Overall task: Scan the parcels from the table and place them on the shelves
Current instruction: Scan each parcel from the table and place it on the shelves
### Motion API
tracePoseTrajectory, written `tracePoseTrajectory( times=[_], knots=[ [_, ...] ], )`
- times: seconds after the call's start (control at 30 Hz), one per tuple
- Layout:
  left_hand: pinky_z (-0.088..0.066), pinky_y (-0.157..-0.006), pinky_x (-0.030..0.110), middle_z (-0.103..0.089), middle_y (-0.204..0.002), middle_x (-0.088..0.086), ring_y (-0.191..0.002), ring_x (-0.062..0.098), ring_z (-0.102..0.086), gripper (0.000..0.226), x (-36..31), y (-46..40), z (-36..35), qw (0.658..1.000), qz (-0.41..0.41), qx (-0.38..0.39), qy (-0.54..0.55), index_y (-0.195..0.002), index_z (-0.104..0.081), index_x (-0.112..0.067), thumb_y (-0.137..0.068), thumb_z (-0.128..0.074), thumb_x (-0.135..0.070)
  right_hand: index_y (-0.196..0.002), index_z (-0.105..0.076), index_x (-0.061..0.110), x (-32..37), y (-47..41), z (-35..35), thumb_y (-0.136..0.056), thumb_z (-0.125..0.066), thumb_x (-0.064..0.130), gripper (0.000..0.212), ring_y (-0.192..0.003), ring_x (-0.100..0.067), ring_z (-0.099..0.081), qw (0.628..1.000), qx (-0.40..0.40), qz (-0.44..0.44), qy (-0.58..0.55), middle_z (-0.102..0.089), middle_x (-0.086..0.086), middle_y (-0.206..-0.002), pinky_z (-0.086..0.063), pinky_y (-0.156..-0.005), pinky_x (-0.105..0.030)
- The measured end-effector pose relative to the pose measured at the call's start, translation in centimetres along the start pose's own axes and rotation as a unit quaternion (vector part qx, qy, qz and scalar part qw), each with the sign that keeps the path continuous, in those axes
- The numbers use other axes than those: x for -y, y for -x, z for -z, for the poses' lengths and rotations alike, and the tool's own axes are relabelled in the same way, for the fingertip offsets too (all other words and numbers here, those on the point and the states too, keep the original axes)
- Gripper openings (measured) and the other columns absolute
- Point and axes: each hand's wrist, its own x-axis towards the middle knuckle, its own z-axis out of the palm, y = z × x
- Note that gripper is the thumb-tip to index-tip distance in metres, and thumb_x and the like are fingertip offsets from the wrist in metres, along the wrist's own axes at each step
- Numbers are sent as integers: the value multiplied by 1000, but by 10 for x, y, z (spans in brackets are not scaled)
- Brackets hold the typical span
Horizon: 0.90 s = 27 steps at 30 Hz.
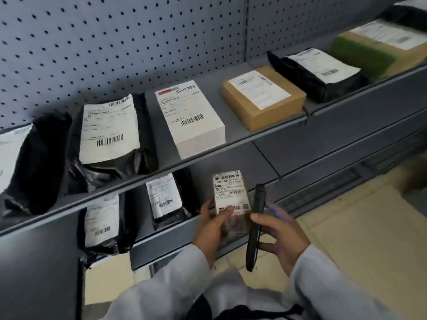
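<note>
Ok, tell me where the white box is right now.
In the head view the white box lies flat on the upper shelf, left of centre, between a black mailer bag on its left and a brown cardboard box on its right.

Your 2 hands are bare, with no gloves, rings or watch visible on either one. Your left hand emerges from a long, pale grey-white sleeve whose soft, loose fabric ends in a plain cuff at the wrist. Your right hand emerges from a matching pale sleeve, also plain-cuffed and free of markings. Between the 2 sleeves, at the bottom edge of the view, the same light fabric folds over your torso, and a dark, near-black garment or strap shows beneath it, too blurred to identify further.
</note>
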Motion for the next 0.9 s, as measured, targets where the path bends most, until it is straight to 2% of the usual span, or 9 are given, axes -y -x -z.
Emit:
tracePoseTrajectory(
  times=[0.1,0.17,0.23,0.33,0.5,0.63,0.8,0.9],
  knots=[
    [-54,-94,50,-73,-112,2,-99,22,-71,42,20,9,-29,998,-25,-54,-12,-124,-50,-39,-90,-69,-24,-119,-65,26,4,-9,29,-82,-76,11,41,-92,-24,-69,999,38,-17,24,-74,-11,-104,-55,-65,-38],
    [-52,-98,47,-71,-118,0,-104,20,-70,47,35,13,-44,994,-37,-95,-36,-126,-50,-42,-83,-71,-39,-110,-67,28,3,-16,45,-83,-74,10,33,-94,-23,-68,997,57,-30,30,-75,-9,-101,-55,-69,-40],
    [-47,-103,50,-63,-129,0,-115,22,-63,60,51,11,-51,988,-43,-139,-46,-124,-50,-53,-68,-72,-57,-108,-67,29,1,-23,54,-84,-73,10,31,-97,-23,-67,996,74,-46,34,-75,-8,-102,-55,-71,-41],
    [-45,-106,51,-56,-135,3,-119,25,-59,62,66,-5,-49,983,-45,-173,-39,-121,-48,-59,-64,-73,-62,-113,-66,29,-1,-38,57,-84,-71,10,36,-98,-23,-66,993,89,-65,27,-73,-9,-104,-53,-69,-39],
    [-43,-107,51,-56,-132,9,-117,27,-61,57,55,-58,-37,982,-56,-179,-22,-118,-51,-61,-66,-73,-59,-123,-63,27,-1,-83,36,-57,-78,30,68,-92,-22,-70,993,94,-61,43,-75,-5,-101,-53,-76,-43],
    [-39,-110,50,-52,-136,4,-123,25,-55,54,41,-100,-24,981,-76,-171,-52,-120,-46,-65,-69,-64,-64,-132,-58,18,-3,-130,16,-61,-79,29,75,-107,-25,-67,992,106,-57,44,-76,-2,-102,-52,-87,-49],
    [-37,-111,50,-57,-130,-1,-127,22,-50,53,33,-129,-5,976,-107,-155,-106,-129,-49,-50,-78,-56,-61,-131,-57,21,-11,-165,-1,-66,-77,32,70,-115,-24,-64,993,103,-44,44,-71,-7,-120,-49,-97,-59],
    [-38,-106,38,-62,-129,-3,-120,16,-57,39,23,-133,2,980,-108,-135,-102,-131,-55,-42,-93,-51,-48,-121,-61,25,-11,-177,-6,-78,-73,25,44,-114,-24,-65,994,97,-42,25,-71,-7,-119,-49,-98,-59]
  ],
)
